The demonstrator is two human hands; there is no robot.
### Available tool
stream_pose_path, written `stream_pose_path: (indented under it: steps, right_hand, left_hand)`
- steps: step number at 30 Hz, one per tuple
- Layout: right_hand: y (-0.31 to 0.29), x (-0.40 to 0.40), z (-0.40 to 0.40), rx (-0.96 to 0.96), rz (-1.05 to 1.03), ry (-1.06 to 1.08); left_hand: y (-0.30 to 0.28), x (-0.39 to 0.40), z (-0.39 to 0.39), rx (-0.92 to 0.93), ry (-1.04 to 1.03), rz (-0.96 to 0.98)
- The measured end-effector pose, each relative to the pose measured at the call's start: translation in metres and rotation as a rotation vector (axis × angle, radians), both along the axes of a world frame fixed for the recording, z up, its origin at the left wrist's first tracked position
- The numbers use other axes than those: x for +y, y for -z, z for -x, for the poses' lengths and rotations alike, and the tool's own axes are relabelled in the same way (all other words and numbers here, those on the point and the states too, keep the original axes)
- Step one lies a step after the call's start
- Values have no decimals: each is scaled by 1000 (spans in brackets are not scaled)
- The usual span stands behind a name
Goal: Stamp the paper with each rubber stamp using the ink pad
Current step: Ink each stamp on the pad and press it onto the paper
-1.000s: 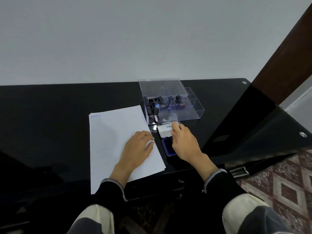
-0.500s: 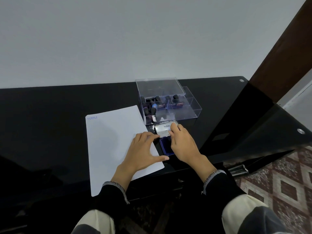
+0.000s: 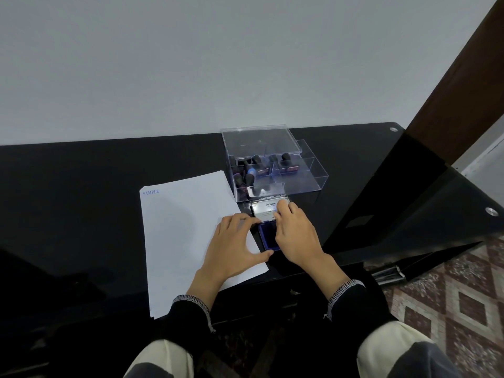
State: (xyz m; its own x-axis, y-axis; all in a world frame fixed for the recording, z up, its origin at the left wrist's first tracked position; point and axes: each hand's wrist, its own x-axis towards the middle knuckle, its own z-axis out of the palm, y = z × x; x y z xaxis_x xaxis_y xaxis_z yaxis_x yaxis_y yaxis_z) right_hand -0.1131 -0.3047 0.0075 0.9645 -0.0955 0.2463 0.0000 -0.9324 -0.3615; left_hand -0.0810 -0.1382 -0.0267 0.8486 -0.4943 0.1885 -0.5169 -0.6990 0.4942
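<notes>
A white sheet of paper lies on the black table, with a blue "SAMPLE" print in its far left corner. Right of it the ink pad stands open, blue pad showing, its silver lid tipped up at the far side. My left hand rests on the paper's right edge and holds the pad's base between thumb and fingers. My right hand covers the pad's right half, fingers curled on the lid. Several black-handled rubber stamps lie in a clear box just behind.
The clear box has a see-through lid propped over its back and an empty right compartment. A lower glass shelf juts out at the right, beside a brown door frame. A patterned floor shows below.
My left hand slid right off the middle of the paper and took hold of the ink pad's left side. My right hand stays on the lid.
</notes>
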Motion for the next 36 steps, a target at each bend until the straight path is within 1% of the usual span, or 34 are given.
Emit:
stream_pose_path:
  steps: [14, 22, 26, 36]
  right_hand:
    - [1, -1, 2, 2, 22, -13]
    - [-4, -4, 1, 60, 9, -65]
    - [-3, -1, 3, 54, -22, -51]
    - [-7, -1, -4, 72, 11, -42]
  left_hand:
    - [2, 3, 1, -14, -2, 13]
    - [5, 2, -1, -5, -5, -5]
    - [5, 2, -2, 3, -6, -7]
    - [5, 4, -1, -6, 19, 6]
